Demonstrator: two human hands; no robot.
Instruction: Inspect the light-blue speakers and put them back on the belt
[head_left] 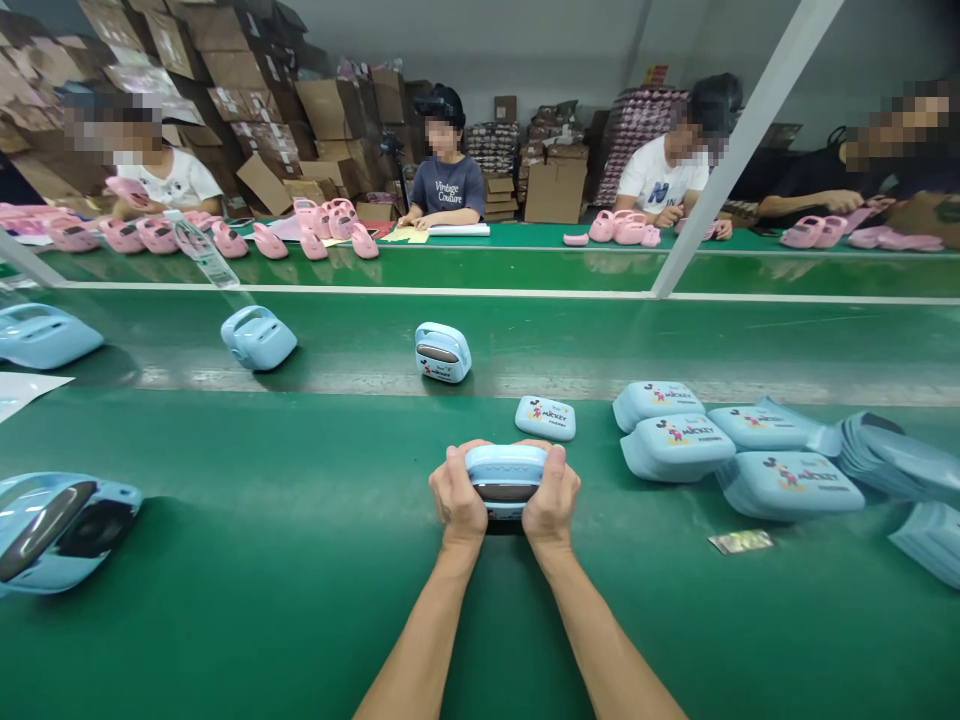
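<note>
My left hand (458, 500) and my right hand (552, 502) grip the two ends of a light blue handled case (506, 464), which resembles a small portable speaker. Both thumbs press near its top, and a dark glossy strip faces me. The fingers behind the case are partly hidden. Just beyond it lies a loose light blue front panel (546, 418) with a cartoon mouse and "Mickey" print. A similar handled case (442, 353) with a printed front stands farther back. To the right are stacks of printed panels (677, 447).
At left lie an open-fronted case (67, 530) and more blue cases (259, 338). A small packet (741, 542) rests near the panels. Behind the belt (300, 620), co-workers sit at a bench with pink clogs (364, 241). A slanted white post (742, 150) rises at right.
</note>
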